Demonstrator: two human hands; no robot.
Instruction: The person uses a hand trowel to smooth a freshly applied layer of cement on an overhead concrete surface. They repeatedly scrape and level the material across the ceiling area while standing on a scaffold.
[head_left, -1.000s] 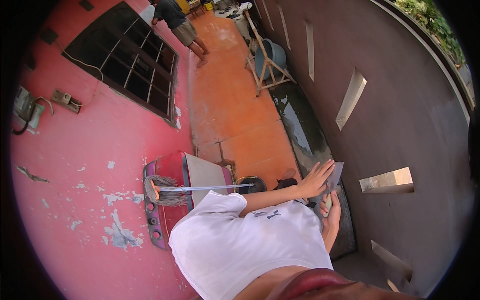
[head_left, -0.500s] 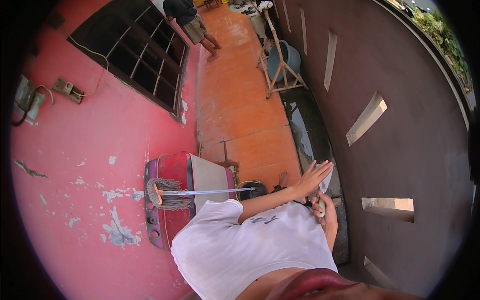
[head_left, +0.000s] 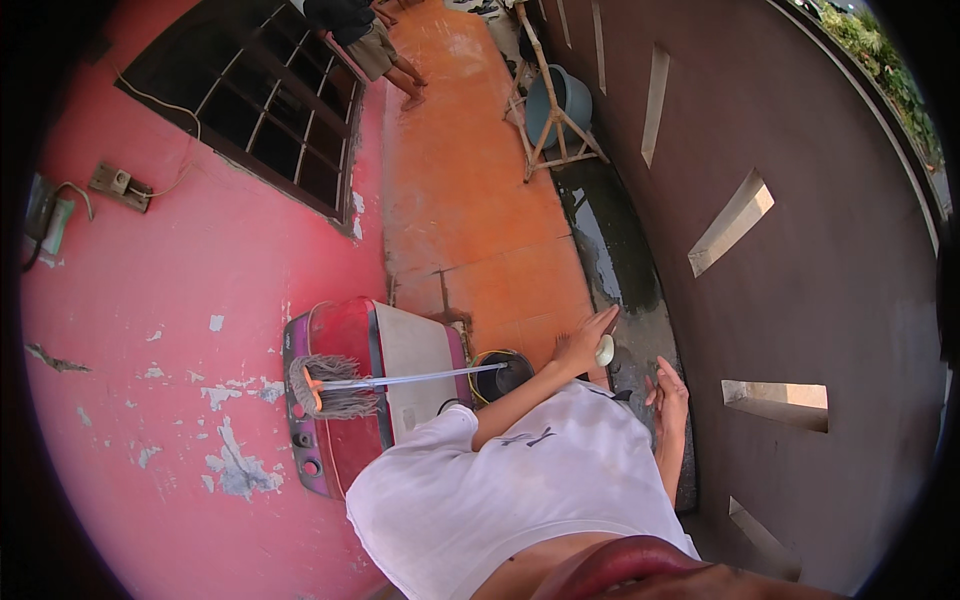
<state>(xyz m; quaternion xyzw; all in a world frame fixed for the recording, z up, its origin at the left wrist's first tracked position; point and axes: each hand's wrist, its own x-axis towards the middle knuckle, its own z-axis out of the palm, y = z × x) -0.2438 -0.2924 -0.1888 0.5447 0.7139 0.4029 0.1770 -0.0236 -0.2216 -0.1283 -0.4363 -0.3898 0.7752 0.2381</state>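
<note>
Head view: two bare hands are at work near the right edge of the orange floor (head_left: pixel 470 210), where it borders a grey concrete strip (head_left: pixel 640 345). The left hand (head_left: pixel 580 348) is held out over that edge, grasping a hand tool (head_left: pixel 605 350). Of the tool, a pale, rounded handle end shows at the palm side; the remainder is hidden by the hand or too small to make out. The right hand (head_left: pixel 670 395) is released, its fingers loosely bent and apart, over the strip and close to the side facing the brown wall (head_left: pixel 830 300). The hands are apart from each other, and the tool lies between them, against the left one.

The upper part of the strip is dark and wet. At its far end a wooden stand (head_left: pixel 560 125) is set close to a blue-grey tub (head_left: pixel 572 100). The brown wall is pierced by slanted slots.

On the floor's near left side, against the pink wall (head_left: pixel 150 320), is a red and grey machine with knobs (head_left: pixel 415 350). A black bucket (head_left: pixel 505 378) is near its right edge; a mop (head_left: pixel 340 388) runs from the bucket across the machine, grey strands toward the pink wall. At the floor's far left edge another person (head_left: pixel 370 45) stands barefoot beside a barred window (head_left: pixel 270 110).
</note>
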